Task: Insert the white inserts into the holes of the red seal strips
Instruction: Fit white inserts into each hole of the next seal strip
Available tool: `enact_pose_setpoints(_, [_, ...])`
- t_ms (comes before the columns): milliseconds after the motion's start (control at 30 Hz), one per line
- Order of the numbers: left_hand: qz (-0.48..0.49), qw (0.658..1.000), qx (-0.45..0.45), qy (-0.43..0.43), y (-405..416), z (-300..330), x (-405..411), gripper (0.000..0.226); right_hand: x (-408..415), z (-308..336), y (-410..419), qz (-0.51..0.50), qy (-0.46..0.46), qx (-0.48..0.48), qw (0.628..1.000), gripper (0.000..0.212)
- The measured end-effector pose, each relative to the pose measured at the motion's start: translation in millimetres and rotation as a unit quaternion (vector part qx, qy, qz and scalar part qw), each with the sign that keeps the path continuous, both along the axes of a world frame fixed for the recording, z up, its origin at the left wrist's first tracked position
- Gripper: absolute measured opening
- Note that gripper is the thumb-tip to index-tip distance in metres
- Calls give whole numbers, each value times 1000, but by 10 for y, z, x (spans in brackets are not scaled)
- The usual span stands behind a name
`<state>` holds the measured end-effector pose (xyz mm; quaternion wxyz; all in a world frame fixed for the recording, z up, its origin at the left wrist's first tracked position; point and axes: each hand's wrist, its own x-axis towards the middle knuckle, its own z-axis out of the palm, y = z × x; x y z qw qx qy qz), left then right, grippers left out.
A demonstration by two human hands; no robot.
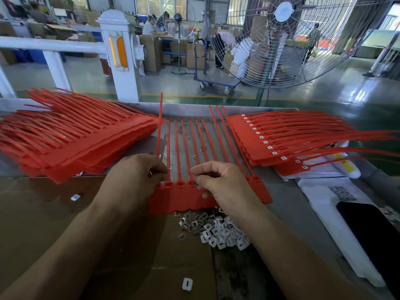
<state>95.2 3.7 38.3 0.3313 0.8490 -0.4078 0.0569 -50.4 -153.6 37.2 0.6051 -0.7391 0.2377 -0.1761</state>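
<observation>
So the right hand (218,182) is pinching what looks like a small white plastic insert (195,184) with curled fingers, easing it toward a hole in the joined row of flat red plastic seal strips (179,198) lying mid-table. The left hand (138,174) is gripping the row's left end, fingers curled. Main risk I'm seeing: a crooked insert jamming or popping loose into the heap of loose white inserts (218,231) just nearer

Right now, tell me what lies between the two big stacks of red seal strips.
In the head view, between the left stack and the right stack lies a row of seal strips on the metal table, which both hands work on.
</observation>
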Motion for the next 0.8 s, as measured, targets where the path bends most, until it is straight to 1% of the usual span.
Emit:
enact_pose_setpoints(67, [-5, 998, 54, -19, -9, -1, -7, 10, 6, -4, 4, 2, 4, -7, 1000, 19])
enact_pose_setpoints(133, [-10, 996, 83, -24, -25, 2, -14, 10, 8, -4, 10, 4, 8, -17, 1000, 20])
enact_pose_setpoints(233, [-10, 997, 76, -27, -40, -6, -10, 9, -2, 5, 12, 7, 10, -26, 1000, 20])
enact_pose_setpoints(400, [-11, 998, 59, -3, -39, -24, 8, 11, -14, -1, 22, 8, 6, -40, 999, 19])
enact_pose_setpoints(600, [-11, 997, 71, -7, -41, -52, 19, 12, -11, -12, 26, 7, 10, -53, 999, 19])
enact_pose_setpoints(800, [-18, 998, 57, 20, -22, -78, 51, 13, -16, -5, 29, 8, 16, -49, 999, 18])
